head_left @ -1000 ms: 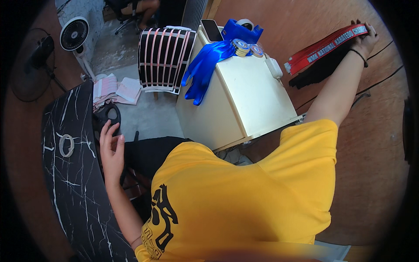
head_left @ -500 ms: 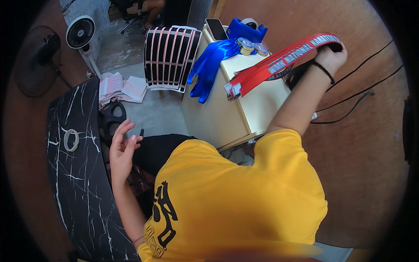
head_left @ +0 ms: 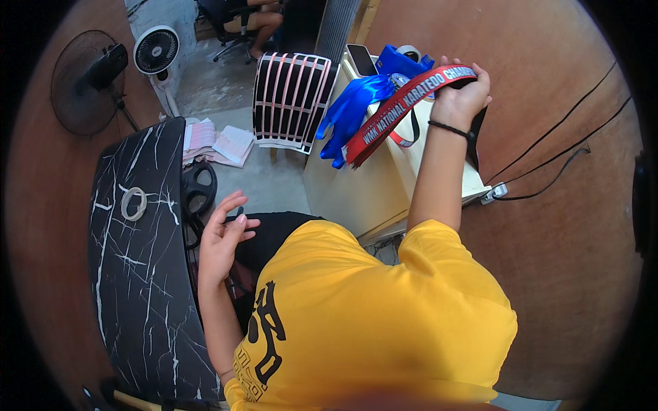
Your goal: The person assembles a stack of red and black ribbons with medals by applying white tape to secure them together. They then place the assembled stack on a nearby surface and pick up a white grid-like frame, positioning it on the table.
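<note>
My right hand point(head_left: 462, 101) is closed around a bundle of red printed ribbons point(head_left: 384, 127), held over the cream cabinet point(head_left: 356, 188). The ribbons slant down to the left, and one loop hangs below the rest. Behind them, blue satin ribbons point(head_left: 353, 109) drape over the cabinet's edge. A round medal point(head_left: 399, 81) shows at their upper end, partly covered by the red bundle. My left hand point(head_left: 223, 240) hangs in the air beside the black marble-patterned table point(head_left: 144, 294), fingers apart and nothing visible in it.
On the table lies a tape roll point(head_left: 133, 204). A phone point(head_left: 361, 60) and a blue tape dispenser point(head_left: 404, 63) sit atop the cabinet. A black panel with pale pink strips point(head_left: 291, 103) stands beside it. Two fans point(head_left: 156, 50), pink-white stacks point(head_left: 233, 145) and a seated person point(head_left: 257, 31) are beyond.
My right hand has moved left with the red ribbons, which now hang lower and nearer the blue ribbons. The whole view has shifted; my left hand keeps its loose pose.
</note>
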### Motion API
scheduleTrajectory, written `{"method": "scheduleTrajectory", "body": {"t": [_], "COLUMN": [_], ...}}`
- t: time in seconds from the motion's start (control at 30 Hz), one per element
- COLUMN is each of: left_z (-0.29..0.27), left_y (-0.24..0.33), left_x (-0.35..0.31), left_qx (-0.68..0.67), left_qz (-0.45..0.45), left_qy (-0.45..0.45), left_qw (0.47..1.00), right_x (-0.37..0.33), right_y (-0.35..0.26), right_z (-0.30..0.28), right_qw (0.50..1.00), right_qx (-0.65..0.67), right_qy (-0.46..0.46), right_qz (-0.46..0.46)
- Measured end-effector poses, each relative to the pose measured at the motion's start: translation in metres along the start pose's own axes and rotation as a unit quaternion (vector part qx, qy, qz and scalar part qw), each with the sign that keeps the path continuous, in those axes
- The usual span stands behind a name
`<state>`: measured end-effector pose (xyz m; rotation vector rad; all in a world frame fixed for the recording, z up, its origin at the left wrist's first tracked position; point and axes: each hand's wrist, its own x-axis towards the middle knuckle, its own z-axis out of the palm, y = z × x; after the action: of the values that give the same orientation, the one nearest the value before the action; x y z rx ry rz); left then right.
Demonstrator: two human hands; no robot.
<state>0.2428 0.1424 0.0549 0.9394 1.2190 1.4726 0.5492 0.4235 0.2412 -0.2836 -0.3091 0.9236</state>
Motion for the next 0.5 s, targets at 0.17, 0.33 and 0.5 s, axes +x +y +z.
{"method": "scheduleTrajectory", "body": {"t": [0.17, 0.33, 0.5], "left_z": [0.007, 0.01, 0.014], "left_y": [-0.005, -0.009, -0.015], "left_x": [-0.005, -0.004, 0.0], "left_qx": [-0.003, -0.02, -0.012], "left_qz": [-0.025, -0.046, -0.057], "left_qy": [-0.046, -0.064, -0.059], "left_qw": [0.999, 0.997, 0.997], "right_x": [0.044, 0.062, 0.018], "right_y": [-0.048, -0.065, -0.018], "right_z": [0.0, 0.003, -0.015], "right_qw": [0.991, 0.991, 0.991], "right_qx": [0.045, 0.106, 0.041], "right_qy": [-0.074, -0.056, -0.086], "right_qz": [0.103, 0.066, 0.091]}}
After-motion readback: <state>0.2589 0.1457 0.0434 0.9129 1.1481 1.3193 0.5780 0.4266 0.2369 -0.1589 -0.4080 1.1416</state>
